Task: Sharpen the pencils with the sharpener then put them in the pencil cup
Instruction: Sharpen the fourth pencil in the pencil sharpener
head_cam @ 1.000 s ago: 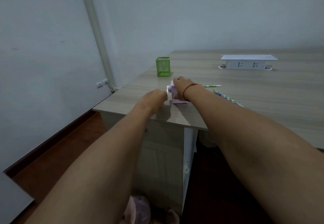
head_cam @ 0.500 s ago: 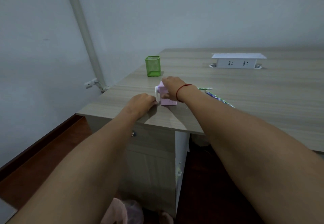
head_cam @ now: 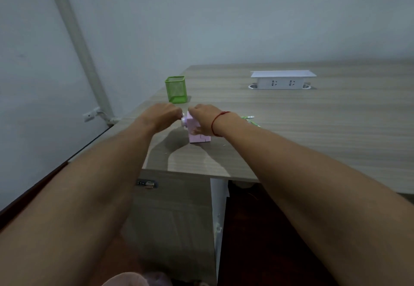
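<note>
A white pipe (head_cam: 76, 46) is running down the wall at the far left, with a small wall socket (head_cam: 89, 116) beside its foot. On the wooden surface (head_cam: 313, 129), a green mesh pencil cup (head_cam: 176, 89) is standing upright near the left edge, apart from both hands and just beyond them. The left hand (head_cam: 161, 116) is curling its fingers closed at the white crank end of the pink sharpener (head_cam: 197, 132); whether it is actually gripping the crank I cannot tell, since the fingertips are hidden. The sharpener is sitting on the surface near the front edge, between the two hands. The right hand (head_cam: 205, 119), with a red string (head_cam: 218, 122) around its wrist, is lying over the top of the sharpener and clamping down on it. Just right of that wrist, green-patterned pencils (head_cam: 249, 119) are lying on the surface, mostly hidden by the forearm. Farther right and back, a white power strip (head_cam: 282, 80) is standing on the surface, well apart from everything else.
</note>
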`<state>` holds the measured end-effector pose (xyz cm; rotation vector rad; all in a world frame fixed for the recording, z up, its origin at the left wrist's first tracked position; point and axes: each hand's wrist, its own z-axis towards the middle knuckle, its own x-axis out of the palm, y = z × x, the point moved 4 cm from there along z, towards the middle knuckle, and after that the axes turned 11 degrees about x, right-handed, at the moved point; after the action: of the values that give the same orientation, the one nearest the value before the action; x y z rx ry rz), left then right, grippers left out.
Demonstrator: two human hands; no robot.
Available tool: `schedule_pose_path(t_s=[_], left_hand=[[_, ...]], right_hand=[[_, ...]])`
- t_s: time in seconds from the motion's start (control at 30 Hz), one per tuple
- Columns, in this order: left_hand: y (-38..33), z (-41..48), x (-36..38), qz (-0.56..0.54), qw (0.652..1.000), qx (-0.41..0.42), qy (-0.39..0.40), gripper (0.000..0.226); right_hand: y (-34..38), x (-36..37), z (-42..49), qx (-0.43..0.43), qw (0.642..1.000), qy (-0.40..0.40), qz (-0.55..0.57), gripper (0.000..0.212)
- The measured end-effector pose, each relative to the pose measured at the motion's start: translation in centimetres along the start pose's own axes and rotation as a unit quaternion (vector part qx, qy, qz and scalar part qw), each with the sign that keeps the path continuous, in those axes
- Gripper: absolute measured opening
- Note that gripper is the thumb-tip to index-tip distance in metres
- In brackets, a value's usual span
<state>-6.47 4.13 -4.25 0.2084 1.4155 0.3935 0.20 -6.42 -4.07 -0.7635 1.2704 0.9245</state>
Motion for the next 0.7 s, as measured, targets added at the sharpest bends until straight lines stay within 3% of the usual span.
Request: schedule_pose_path(t_s=[0.2, 0.4, 0.7], left_hand=[[-0.4, -0.7, -2.1, -0.017, 0.998, -0.006, -0.056, 0.026], [-1.3, -2.7, -3.9, -0.038, 0.995, -0.023, -0.094, 0.025], [-4.6, -5.5, -3.3, -0.076, 0.994, -0.053, -0.063, 0.026]], right_hand=[[0.3, 0.2, 0.0, 0.004, 0.999, 0.002, -0.035, 0.057], [1.1, -0.6, -0.2, 0.031, 0.998, 0.018, -0.049, 0.046], [2.5, -1.1, -1.4, 0.051, 0.992, 0.023, -0.112, 0.038]])
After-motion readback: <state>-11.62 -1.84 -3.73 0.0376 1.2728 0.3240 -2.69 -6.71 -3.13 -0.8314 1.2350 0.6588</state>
